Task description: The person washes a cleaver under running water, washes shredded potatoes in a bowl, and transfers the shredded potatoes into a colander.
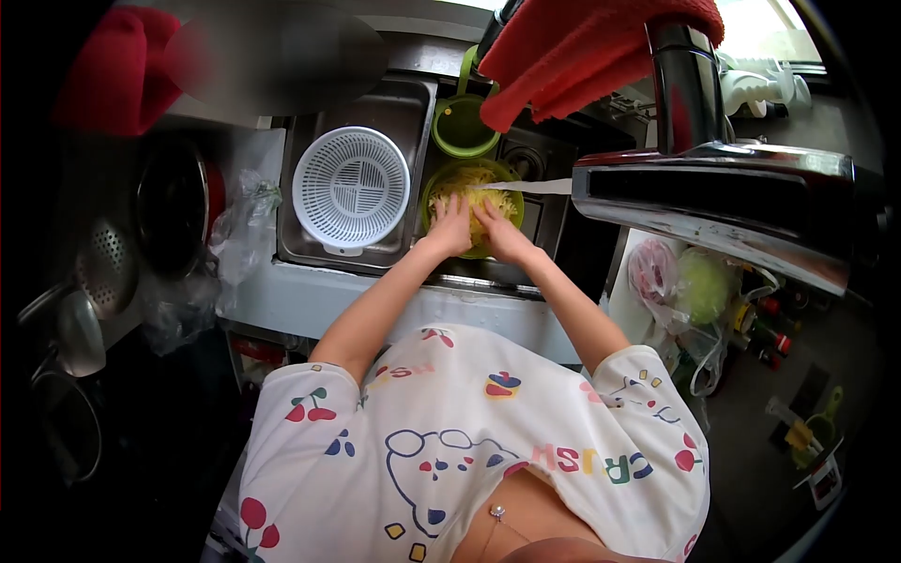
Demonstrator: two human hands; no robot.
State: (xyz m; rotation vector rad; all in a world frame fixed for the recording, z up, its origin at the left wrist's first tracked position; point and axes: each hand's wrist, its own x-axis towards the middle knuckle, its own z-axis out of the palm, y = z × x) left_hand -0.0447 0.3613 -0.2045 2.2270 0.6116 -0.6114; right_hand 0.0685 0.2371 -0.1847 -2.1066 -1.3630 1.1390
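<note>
My left hand [452, 228] and my right hand [499, 235] reach side by side into a green basin [518, 176] in the right part of the sink. Thin pale-yellow shreds, probably shredded potato [477, 178], fill the basin. The fingers of both hands are stretched out and press among the shreds; some fingertips are hidden. Water [544, 186] streams from the faucet [694, 178] at the right into the basin. Just left of my left hand, a white slotted colander [352, 188] rests in the other sink compartment with nothing in it.
Behind the basin stands a green strainer with a handle [465, 127]. A red towel [591, 47] hangs over the faucet. Plastic bags with a green vegetable [702, 286] lie at the right. Left of the sink are a crumpled plastic bag [246, 220] and hanging ladles [105, 267].
</note>
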